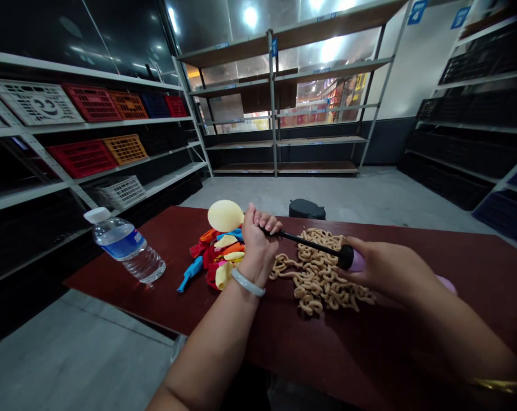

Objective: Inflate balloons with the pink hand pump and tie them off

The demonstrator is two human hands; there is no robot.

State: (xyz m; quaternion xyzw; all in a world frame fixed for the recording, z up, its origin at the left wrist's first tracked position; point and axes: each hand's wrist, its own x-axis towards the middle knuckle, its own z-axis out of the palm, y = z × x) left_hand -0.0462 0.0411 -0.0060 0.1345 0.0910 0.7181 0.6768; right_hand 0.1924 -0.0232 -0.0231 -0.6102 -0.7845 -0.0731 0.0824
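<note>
Head view: two bare hands share one hand pump (314,246) above the dark red worktop (476,274).
Left grip: left hand (258,240) is a tight fist around the front end of the pump's black rod, fingers curled fully over, no gap.
Right grip: right hand (391,268) is wrapped round the purple body (358,261) at the rod's other end. It is closed on the body; the fingertips are hidden underneath.
Yellow balloon (225,215): partly inflated, touching the far side of the left fist. Its neck is hidden by the hand.
Pump position: the rod runs from fist to right hand, just above the tan heap.
Tan heap (322,282): curly tan pieces on the worktop between the hands. Can't tell what they are.
Flat balloons (218,257): mixed-colour pile just left of the left wrist.
Blue piece (190,273): lies beside that pile.
Water bottle (125,246): on its side near the worktop's left edge, well apart from the hands.
Bracelet (247,282): pale, on the left wrist.
Shelves (113,123): left wall, holding coloured crates.
</note>
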